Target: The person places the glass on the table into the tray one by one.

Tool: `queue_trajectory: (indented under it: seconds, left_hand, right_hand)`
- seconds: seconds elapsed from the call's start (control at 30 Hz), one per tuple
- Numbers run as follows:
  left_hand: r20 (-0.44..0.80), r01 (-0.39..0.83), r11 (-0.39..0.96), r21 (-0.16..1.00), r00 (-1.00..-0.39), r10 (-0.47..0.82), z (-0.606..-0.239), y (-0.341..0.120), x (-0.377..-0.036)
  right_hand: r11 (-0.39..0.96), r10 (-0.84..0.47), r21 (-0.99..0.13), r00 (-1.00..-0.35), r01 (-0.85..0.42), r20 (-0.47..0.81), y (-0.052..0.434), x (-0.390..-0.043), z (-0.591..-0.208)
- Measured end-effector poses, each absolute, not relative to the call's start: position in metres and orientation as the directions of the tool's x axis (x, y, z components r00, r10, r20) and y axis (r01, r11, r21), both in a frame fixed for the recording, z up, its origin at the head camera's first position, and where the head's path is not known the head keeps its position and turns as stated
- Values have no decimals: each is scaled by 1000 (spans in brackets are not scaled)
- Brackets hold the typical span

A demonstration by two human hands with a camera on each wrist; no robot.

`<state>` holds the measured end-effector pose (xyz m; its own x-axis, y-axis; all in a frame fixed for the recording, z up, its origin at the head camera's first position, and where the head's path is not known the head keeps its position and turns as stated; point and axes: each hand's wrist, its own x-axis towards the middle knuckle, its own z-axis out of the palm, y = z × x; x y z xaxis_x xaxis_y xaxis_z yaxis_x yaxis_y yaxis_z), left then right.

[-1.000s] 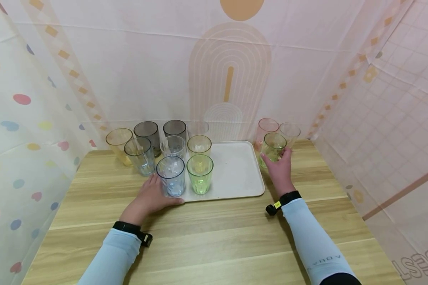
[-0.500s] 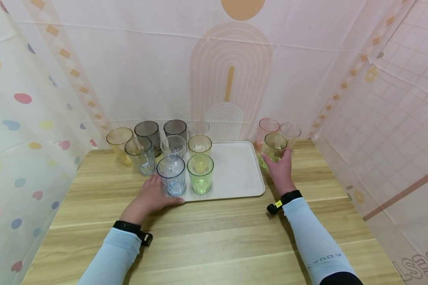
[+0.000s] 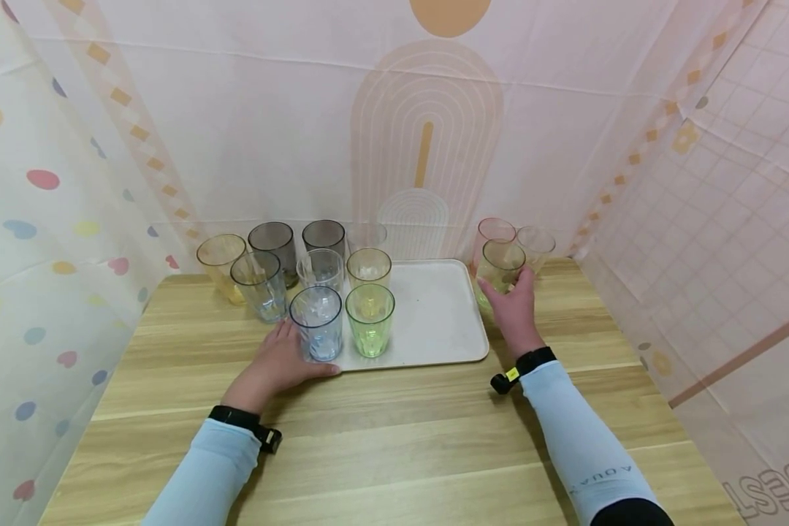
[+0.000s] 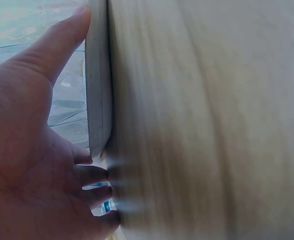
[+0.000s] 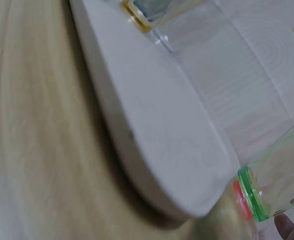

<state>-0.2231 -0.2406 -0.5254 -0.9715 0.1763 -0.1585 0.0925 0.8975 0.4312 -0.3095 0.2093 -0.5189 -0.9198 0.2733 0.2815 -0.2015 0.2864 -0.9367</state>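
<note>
A cream tray (image 3: 434, 321) lies on the wooden table (image 3: 394, 438). My left hand (image 3: 279, 361) rests flat at its front-left corner, thumb along the front rim, beside a blue glass (image 3: 315, 321). The left wrist view shows that hand (image 4: 31, 150) against the tray's edge (image 4: 97, 85). My right hand (image 3: 516, 310) grips a pale green glass (image 3: 500, 264) just right of the tray. In the right wrist view the green glass (image 5: 272, 185) hangs slightly above the table, next to the tray's corner (image 5: 152, 125).
Several tinted glasses crowd the tray's left half, among them a green one (image 3: 370, 319) and a yellow one (image 3: 368, 269). An amber glass (image 3: 220, 256) stands at the far left. A pink glass (image 3: 493, 232) and a clear glass (image 3: 535, 242) stand behind my right hand. Fabric walls enclose the table.
My right hand has raised the pale green glass a little and drawn it slightly left. The left hand and tray have stayed put.
</note>
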Motion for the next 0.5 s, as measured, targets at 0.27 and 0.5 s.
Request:
queue_trajectory:
  seconds: [0.27,0.5]
  left_hand:
    - [-162,92,897,432,-971,178,-522,-240,-221]
    - [-149,98,897,432,-973,178,-519,-239,-220]
  right_hand:
    - [236,213,-952,-945,-195,247,183,-320,-506]
    - [286,171,-933,-947,-218,273,151,-342,-505]
